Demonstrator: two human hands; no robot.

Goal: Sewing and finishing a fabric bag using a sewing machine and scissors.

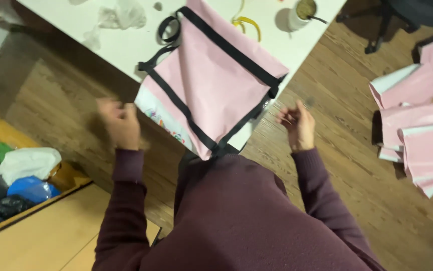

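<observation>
A pink bag (211, 75) with black straps lies on the white table (121, 45), its near end hanging over the table's edge toward me. My left hand (119, 123) is raised to the left of the bag, blurred, fingers curled, touching nothing that I can see. My right hand (297, 123) is up on the right, just off the bag's corner, fingers loosely bent with nothing visible in them. Both arms wear dark maroon sleeves.
Crumpled clear plastic (118, 15), a yellow strip (246, 22) and a cup (302, 12) lie on the table. Several folded pink bags (417, 125) are stacked on the wooden floor at right. A wooden box with plastic bags (21, 175) stands at left. An office chair base (382, 25) is top right.
</observation>
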